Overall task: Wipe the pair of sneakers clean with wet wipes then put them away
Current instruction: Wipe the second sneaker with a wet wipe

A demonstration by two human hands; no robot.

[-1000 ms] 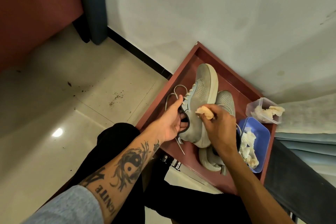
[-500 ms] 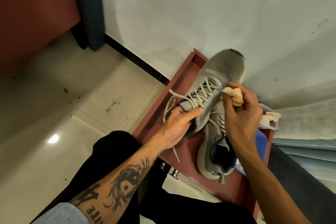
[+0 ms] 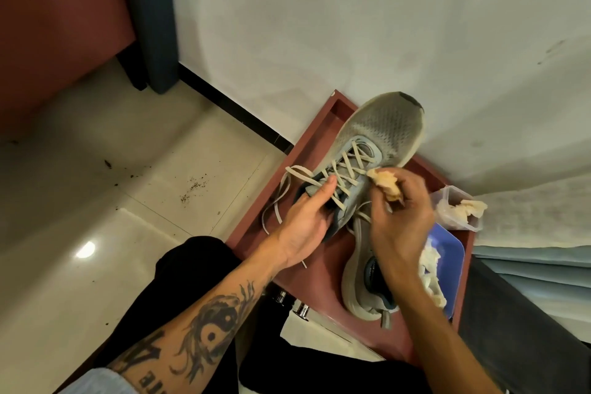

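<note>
A grey mesh sneaker (image 3: pixel 380 134) is lifted over the red-brown tray (image 3: pixel 307 150), toe pointing away and laces up. My left hand (image 3: pixel 307 221) grips it at the collar, thumb lying on the tongue. My right hand (image 3: pixel 399 217) pinches a crumpled, soiled wet wipe (image 3: pixel 385 184) against the sneaker's right side by the laces. The second grey sneaker (image 3: pixel 358 285) lies on the tray under my right hand, heel toward me, partly hidden.
A clear tub of wipes (image 3: pixel 457 211) stands at the tray's right edge. A blue lid (image 3: pixel 447 253) holds used wipes. The white wall is right behind the tray. A dark bench with grey-blue cushions (image 3: pixel 527 265) lies at right. Crumbs dot the tiled floor (image 3: pixel 192 185).
The sneaker has turned from lying on its side to laces up and risen toward the wall. My right hand with the wipe moved from the heel side to the right side near the laces.
</note>
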